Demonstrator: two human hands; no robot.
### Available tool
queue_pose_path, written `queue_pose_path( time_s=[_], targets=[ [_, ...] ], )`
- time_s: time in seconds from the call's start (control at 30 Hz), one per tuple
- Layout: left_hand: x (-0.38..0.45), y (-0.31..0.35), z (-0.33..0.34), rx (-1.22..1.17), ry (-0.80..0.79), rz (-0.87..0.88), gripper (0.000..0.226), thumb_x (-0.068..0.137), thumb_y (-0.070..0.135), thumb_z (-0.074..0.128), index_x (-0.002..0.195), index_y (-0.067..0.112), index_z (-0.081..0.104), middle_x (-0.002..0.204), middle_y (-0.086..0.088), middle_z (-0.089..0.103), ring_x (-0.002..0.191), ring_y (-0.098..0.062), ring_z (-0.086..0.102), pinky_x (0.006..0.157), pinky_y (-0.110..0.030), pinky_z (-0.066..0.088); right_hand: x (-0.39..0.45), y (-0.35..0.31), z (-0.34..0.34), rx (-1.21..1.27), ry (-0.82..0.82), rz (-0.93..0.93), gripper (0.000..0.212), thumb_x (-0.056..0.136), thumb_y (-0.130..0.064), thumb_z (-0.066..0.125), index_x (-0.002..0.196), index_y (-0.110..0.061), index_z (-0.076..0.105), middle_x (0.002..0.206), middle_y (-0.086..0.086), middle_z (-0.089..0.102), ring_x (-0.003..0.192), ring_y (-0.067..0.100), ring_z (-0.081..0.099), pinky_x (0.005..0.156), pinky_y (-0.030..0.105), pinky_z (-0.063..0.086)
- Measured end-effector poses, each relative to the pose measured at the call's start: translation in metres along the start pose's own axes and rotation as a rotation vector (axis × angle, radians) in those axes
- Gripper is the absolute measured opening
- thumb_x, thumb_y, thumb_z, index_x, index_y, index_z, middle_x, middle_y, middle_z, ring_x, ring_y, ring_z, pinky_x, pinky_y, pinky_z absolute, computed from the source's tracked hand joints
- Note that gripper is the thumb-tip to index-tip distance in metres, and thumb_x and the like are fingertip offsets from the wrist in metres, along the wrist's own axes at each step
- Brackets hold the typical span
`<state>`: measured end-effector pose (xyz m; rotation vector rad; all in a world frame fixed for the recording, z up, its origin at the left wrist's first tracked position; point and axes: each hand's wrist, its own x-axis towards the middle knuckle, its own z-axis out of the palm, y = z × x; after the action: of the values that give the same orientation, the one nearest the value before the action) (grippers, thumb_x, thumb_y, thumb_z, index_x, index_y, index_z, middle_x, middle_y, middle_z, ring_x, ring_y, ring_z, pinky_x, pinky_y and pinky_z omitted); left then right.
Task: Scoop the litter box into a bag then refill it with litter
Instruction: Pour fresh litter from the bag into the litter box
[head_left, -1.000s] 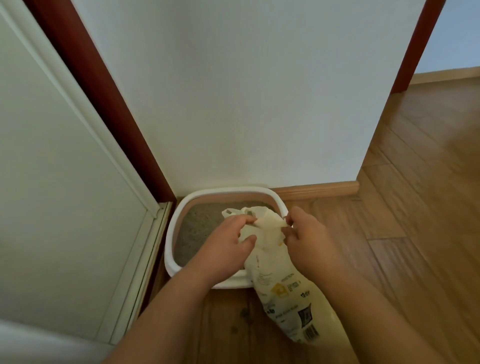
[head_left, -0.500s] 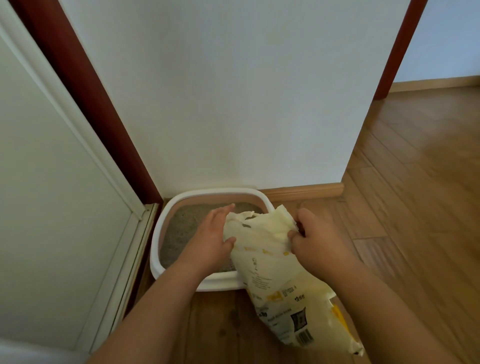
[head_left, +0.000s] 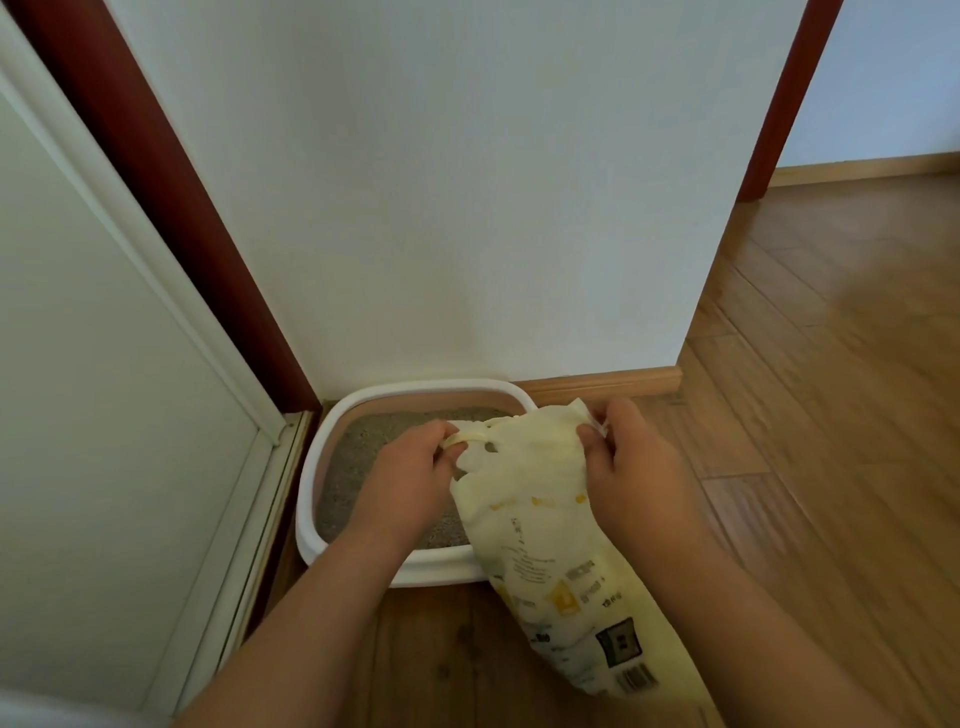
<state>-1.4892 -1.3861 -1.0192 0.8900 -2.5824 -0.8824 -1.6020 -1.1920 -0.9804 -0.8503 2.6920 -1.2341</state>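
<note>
While the wall (head_left: 441, 208) and the wooden floor (head_left: 831, 415) fill most of the view, the litter box (head_left: 415, 389) is seen pushed into the corner against the baseboard, probably so that it is kept out of the walkway. Grey litter (head_left: 363, 447) is spread across its bottom. A pale yellow litter bag (head_left: 545, 545) is propped on the floor just beside the box, its upper end leaned over the near right rim, apparently so that the contents can be tipped straight in. Its top is held from both sides. The handle loop at the bag's mouth is gripped by the curled fingers of the left hand (head_left: 410, 478), above the litter. The opposite corner of the top edge is pinched by the right hand (head_left: 634, 467) between thumb and fingers. Judging by this two-sided hold, the mouth is being pulled open for the refill; no litter is seen pouring yet.
</note>
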Motion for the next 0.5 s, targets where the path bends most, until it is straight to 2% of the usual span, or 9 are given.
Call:
queue_pose_path(
  time_s=[0.07, 0.17, 0.3, 0.5],
  targets=[
    [-0.004, 0.01, -0.006, -0.055, 0.016, 0.014, 0.011, 0.105, 0.032, 0.056, 0.109, 0.031, 0.067, 0.094, 0.012, 0.066, 0.083, -0.004, 0.059, 0.067, -0.019, 0.039, 0.0, 0.001, -0.002, 0.037, 0.072, -0.02, 0.008, 0.104, -0.033, 0.047, 0.1, -0.029, 0.053, 0.077, -0.01, 0.062, 0.069, 0.007, 0.059, 0.057, 0.036, 0.053],
    [-0.012, 0.029, -0.015, -0.131, 0.041, 0.051, 0.011, 0.104, 0.029, 0.058, 0.099, 0.037, 0.063, 0.088, 0.012, 0.067, 0.081, -0.004, 0.06, 0.068, -0.021, 0.043, 0.002, 0.003, -0.008, 0.096, 0.146, -0.007, 0.007, 0.103, -0.033, 0.046, 0.102, -0.032, 0.053, 0.079, -0.012, 0.062, 0.073, 0.007, 0.06, 0.058, 0.035, 0.051],
    [-0.019, 0.046, -0.024, -0.227, 0.077, 0.075, 0.016, 0.101, 0.025, 0.061, 0.091, 0.036, 0.067, 0.077, 0.009, 0.067, 0.064, -0.005, 0.055, 0.061, -0.022, 0.042, 0.005, 0.009, -0.013, 0.187, 0.191, 0.006, 0.006, 0.103, -0.032, 0.047, 0.102, -0.034, 0.052, 0.08, -0.011, 0.062, 0.07, 0.007, 0.061, 0.059, 0.045, 0.057],
    [-0.023, 0.054, -0.03, -0.221, 0.091, 0.147, 0.01, 0.097, 0.027, 0.066, 0.091, 0.033, 0.072, 0.067, 0.01, 0.061, 0.06, -0.009, 0.053, 0.054, -0.019, 0.042, 0.008, 0.014, -0.015, 0.21, 0.194, 0.052, 0.006, 0.104, -0.029, 0.048, 0.103, -0.031, 0.054, 0.079, -0.01, 0.063, 0.07, 0.008, 0.06, 0.06, 0.04, 0.054]
  ],
)
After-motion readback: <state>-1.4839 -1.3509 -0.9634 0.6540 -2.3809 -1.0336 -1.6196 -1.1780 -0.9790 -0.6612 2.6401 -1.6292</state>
